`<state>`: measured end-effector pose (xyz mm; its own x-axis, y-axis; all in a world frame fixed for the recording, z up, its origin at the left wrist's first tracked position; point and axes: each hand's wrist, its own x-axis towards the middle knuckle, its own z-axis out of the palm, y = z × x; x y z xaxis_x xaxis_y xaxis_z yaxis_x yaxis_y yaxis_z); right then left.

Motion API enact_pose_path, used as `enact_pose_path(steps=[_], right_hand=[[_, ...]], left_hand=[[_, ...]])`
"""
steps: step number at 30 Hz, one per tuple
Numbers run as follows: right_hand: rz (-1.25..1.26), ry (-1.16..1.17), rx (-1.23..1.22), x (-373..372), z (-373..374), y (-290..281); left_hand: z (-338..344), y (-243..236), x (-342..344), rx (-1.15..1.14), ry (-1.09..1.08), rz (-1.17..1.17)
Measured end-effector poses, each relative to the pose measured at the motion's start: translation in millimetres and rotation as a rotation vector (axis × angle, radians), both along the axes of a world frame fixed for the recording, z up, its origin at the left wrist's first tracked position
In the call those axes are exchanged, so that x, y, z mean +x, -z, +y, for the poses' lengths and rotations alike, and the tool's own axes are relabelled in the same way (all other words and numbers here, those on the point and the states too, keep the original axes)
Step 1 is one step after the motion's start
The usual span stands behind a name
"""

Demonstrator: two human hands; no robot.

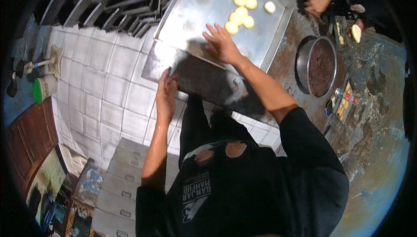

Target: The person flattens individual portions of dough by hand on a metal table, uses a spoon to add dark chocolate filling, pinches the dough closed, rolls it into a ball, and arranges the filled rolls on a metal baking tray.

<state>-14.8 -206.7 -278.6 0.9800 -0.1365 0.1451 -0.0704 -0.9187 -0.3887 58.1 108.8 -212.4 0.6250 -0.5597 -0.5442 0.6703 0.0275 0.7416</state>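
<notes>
My right hand [222,46] is over the near part of a large metal baking tray [182,28], palm down with its fingers spread and nothing in it. Just beyond its fingertips lies a cluster of pale yellow dough balls [238,16] on the tray. One paler dough ball [269,7] sits apart, toward the tray's right side. My left hand [166,93] hangs beside the left end of the dark table edge [191,70], holding nothing. Its index finger points up and the other fingers are loosely bent.
Right of the tray stands a metal bowl [322,65] of dark brown crumbly filling. A co-worker's hand [318,3] is at the upper right, near an elongated piece of dough [356,33]. Dark metal racks [113,2] stand upper left; grey metal boxes [115,193] are lower left.
</notes>
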Motion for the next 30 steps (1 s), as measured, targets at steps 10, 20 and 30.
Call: enact_pose_path(steps=[10,20,30], right_hand=[[-0.263,0.945,0.287,-11.4,-25.6,-3.3],[-0.281,0.53,0.668,-235.8,112.7,-149.8],[-0.644,0.922,1.397,-447.0,143.7,-169.2]], left_hand=[[-29.9,-72.8,-34.5,0.174,0.236,-0.45],[-122.8,-69.6,-195.0,-0.092,0.185,0.042],[-162.0,-121.6,-401.0,-0.102,0.597,-0.372]])
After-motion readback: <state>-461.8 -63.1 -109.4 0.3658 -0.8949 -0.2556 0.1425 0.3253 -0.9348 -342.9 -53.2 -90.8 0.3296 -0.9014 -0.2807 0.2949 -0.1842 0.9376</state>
